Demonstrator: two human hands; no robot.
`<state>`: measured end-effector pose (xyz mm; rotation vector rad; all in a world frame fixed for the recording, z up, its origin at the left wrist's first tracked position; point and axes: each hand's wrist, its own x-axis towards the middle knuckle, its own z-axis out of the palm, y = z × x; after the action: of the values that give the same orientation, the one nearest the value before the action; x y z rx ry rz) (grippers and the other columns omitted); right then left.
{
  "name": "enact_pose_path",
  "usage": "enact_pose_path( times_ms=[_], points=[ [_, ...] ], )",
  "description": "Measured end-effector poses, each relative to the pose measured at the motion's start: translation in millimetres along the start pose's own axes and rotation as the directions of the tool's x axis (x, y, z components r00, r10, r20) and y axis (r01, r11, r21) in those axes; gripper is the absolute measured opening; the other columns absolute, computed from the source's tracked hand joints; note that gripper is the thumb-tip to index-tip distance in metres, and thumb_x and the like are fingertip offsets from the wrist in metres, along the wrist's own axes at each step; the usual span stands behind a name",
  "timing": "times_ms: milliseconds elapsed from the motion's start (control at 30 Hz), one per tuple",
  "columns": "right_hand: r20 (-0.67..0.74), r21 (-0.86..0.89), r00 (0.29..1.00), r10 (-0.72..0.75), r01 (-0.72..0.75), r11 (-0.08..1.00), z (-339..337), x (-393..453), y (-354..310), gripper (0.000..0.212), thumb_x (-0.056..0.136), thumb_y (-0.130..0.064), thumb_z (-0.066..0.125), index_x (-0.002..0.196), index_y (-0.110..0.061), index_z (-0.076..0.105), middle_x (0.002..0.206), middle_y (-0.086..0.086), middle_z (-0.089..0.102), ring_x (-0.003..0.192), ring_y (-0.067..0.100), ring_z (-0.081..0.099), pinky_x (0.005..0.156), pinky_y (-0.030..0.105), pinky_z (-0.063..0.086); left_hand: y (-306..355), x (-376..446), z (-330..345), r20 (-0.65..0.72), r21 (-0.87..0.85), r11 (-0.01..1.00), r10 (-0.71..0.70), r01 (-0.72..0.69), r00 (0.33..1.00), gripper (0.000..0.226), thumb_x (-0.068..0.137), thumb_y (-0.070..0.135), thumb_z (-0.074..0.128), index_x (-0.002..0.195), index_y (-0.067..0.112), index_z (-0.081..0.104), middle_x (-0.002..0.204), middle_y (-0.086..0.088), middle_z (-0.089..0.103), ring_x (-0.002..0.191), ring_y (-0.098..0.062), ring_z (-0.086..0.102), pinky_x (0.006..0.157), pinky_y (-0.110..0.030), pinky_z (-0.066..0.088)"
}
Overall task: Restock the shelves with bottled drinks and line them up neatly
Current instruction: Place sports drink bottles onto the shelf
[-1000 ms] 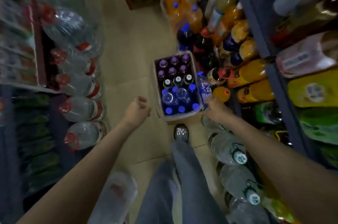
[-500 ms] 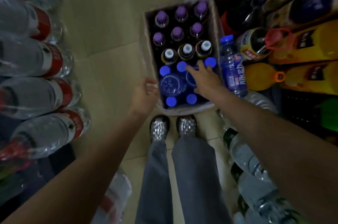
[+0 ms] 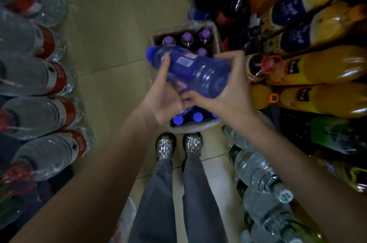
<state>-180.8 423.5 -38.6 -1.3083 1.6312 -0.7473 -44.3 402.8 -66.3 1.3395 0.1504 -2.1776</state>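
Both hands grip one clear blue-tinted plastic bottle [image 3: 190, 68], held on its side above the open cardboard box [image 3: 216, 38].
Right hand [image 3: 228, 91] wraps the bottle's base end, fingers curled over the top; left hand [image 3: 162, 95] clamps the neck end, thumb just short of the blue cap [image 3: 150, 55]. Box on the floor holds purple-capped bottles [image 3: 187, 37] and blue-capped bottles [image 3: 197, 116]. Orange juice bottles [image 3: 321, 68] lie right of it, large clear water jugs with red labels [image 3: 39, 77] on the left.
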Motion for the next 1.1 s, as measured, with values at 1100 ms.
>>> enact_pose_path(
  times_ms=[1100],
  points=[
    [0.287, 0.737, 0.892, 0.349, -0.438, 0.514, -211.9, -218.6, -129.8, 0.086, 0.03, -0.039, 0.092, 0.109, -0.021, 0.064, 0.102, 0.004, 0.071, 0.083, 0.015, 0.069, 0.073, 0.032, 0.055, -22.1, -226.4, 173.5, 0.266, 0.678, 0.72, -0.047, -0.152, 0.963, 0.022, 0.089, 0.026, 0.053, 0.104, 0.012, 0.06, 0.078, -0.002, 0.073, 0.065, -0.013, 0.07, 0.054, -0.026, 0.056]
  ],
)
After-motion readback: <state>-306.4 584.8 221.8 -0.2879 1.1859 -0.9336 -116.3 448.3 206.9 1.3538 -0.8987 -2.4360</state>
